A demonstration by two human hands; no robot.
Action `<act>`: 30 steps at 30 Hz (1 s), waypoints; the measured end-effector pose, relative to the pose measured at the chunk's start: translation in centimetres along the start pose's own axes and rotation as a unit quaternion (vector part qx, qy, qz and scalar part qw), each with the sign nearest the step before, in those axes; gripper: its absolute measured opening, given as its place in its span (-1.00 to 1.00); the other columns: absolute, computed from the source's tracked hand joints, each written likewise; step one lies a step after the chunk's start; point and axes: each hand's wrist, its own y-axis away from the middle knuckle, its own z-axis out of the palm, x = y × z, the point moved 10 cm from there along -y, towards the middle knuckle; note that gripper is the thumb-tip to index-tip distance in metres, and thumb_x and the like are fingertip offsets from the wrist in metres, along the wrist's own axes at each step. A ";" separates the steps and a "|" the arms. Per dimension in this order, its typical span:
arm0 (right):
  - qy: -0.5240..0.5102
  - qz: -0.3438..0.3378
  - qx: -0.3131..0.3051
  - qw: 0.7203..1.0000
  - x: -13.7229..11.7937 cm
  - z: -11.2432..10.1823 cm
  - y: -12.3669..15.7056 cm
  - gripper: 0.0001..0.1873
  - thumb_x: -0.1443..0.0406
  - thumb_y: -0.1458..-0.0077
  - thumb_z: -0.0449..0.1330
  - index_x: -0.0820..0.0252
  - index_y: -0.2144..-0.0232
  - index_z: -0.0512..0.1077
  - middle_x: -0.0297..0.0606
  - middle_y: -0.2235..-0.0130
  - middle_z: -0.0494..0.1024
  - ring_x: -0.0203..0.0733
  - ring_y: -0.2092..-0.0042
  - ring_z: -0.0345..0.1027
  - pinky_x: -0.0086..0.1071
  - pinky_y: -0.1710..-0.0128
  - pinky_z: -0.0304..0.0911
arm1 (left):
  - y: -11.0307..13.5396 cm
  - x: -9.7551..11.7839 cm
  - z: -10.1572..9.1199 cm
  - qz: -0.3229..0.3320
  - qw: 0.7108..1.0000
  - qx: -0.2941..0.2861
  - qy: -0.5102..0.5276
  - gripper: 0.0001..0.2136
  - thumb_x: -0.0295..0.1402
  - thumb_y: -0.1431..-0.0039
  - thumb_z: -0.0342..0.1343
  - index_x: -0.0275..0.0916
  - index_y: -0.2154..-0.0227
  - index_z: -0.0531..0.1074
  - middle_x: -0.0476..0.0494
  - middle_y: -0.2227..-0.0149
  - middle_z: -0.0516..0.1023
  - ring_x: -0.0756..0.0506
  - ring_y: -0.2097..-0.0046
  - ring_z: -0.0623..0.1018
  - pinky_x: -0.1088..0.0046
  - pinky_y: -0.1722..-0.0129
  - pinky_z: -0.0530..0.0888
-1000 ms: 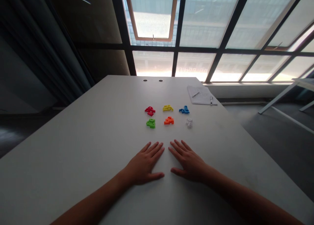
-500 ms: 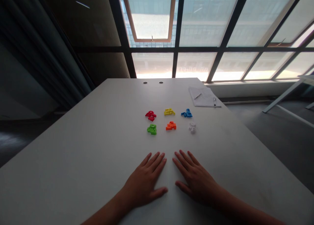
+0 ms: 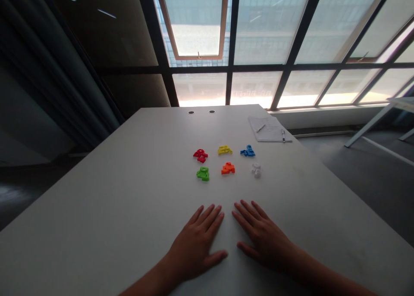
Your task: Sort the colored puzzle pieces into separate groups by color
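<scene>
My left hand point(image 3: 196, 244) and my right hand point(image 3: 263, 238) lie flat on the white table point(image 3: 106, 201), palms down, fingers stretched out, side by side and holding nothing. Beyond the fingertips sit small plastic pieces in two rows. The far row has a red piece point(image 3: 200, 155), a yellow piece point(image 3: 224, 150) and a blue piece point(image 3: 247, 151). The near row has a green piece point(image 3: 203, 174), an orange piece point(image 3: 228, 169) and a white piece point(image 3: 256, 170). The green and orange pieces are nearest my hands, with a gap between.
A sheet of paper point(image 3: 268, 130) with two pens on it lies at the table's far right corner. Two small round holes point(image 3: 201, 112) mark the far edge. Large windows stand behind, a dark curtain hangs at the left, and another table's legs point(image 3: 371, 128) show at the right.
The view has shifted, so the hands and pieces sit a little lower and to the right in the picture. The hands stay flat on the table and the pieces have not moved.
</scene>
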 end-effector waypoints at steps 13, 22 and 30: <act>0.012 0.010 -0.016 1.000 0.0 -0.1 -0.4 -0.21 0.03 -0.40 0.15 0.10 -0.53 0.06 -0.07 -0.54 0.03 0.20 -0.55 -0.16 0.21 -0.51 -0.18 | -0.3 0.0 -0.1 0.008 1.000 0.006 0.002 -0.23 0.15 -0.42 -0.02 -0.20 -0.52 0.08 -0.31 -0.52 0.13 -0.35 -0.50 0.19 -0.09 -0.48 0.14; -0.015 0.004 -0.044 0.999 0.9 -0.1 -0.6 -0.22 0.01 -0.38 0.19 0.06 -0.51 0.13 -0.08 -0.53 0.07 0.19 -0.54 -0.11 0.21 -0.50 -0.14 | -0.4 -0.2 -0.6 -0.018 0.999 0.027 0.010 -0.26 0.09 -0.34 0.12 -0.18 -0.45 0.19 -0.25 -0.49 0.23 -0.33 -0.46 0.27 -0.05 -0.46 0.16; -0.023 0.004 -0.041 0.999 0.5 0.0 -0.5 -0.20 0.06 -0.37 0.20 0.07 -0.52 0.09 -0.09 -0.53 0.04 0.18 -0.55 -0.16 0.20 -0.52 -0.19 | -0.5 -0.3 -1.4 -0.013 0.999 0.043 0.018 -0.30 0.09 -0.32 0.15 -0.14 -0.40 0.26 -0.23 -0.44 0.31 -0.32 -0.40 0.34 0.00 -0.42 0.19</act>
